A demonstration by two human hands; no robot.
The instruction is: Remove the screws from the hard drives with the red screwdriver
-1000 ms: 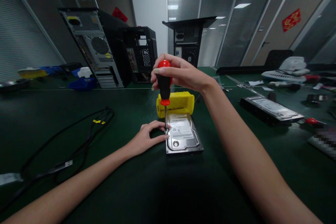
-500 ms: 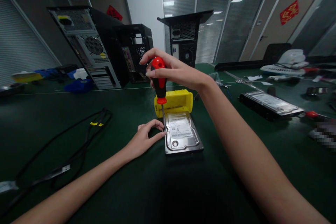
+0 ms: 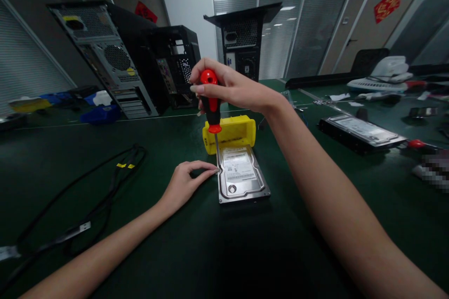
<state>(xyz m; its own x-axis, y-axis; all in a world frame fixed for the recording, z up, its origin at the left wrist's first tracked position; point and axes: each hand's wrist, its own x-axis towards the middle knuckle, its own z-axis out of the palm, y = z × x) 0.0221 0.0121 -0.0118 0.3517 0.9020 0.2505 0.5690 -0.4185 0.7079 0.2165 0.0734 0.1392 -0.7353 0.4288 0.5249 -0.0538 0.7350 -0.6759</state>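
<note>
Because the screwdriver [image 3: 213, 114] stands almost upright with its tip at the 9 o'clock edge of the hard drive [image 3: 242, 173], the right hand [image 3: 233, 86] works from above, its grip wrapped round the upper handle, thumb on the near side and fingers curled over the far side, which likely lets it press straight down and turn. Its forearm comes in from 4 o'clock, so the drive's label is not covered. The left hand [image 3: 180, 184] comes in low from 9 o'clock, its grip narrowed to thumb and forefinger at that same edge, probably to guide the tip or steady the drive; whether the fingertips pinch the shaft's end, the drive's rim or nothing, I cannot tell. The drive lies flat on the green bench [image 3: 287, 224], label upward, its far end just at the yellow bin [image 3: 247, 131] at 12 o'clock. That bin rests with its mouth toward the wearer, perhaps serving as a backstop or a place for small parts, though contact between the two is unclear. Counting from the drive, a black cable [image 3: 115, 181] lies loosely toward 9 o'clock, well aside from the tool, a second drive [image 3: 366, 128] sits between 2 and 3, and computer cases [image 3: 119, 58] stand from 10 to 12.
</note>
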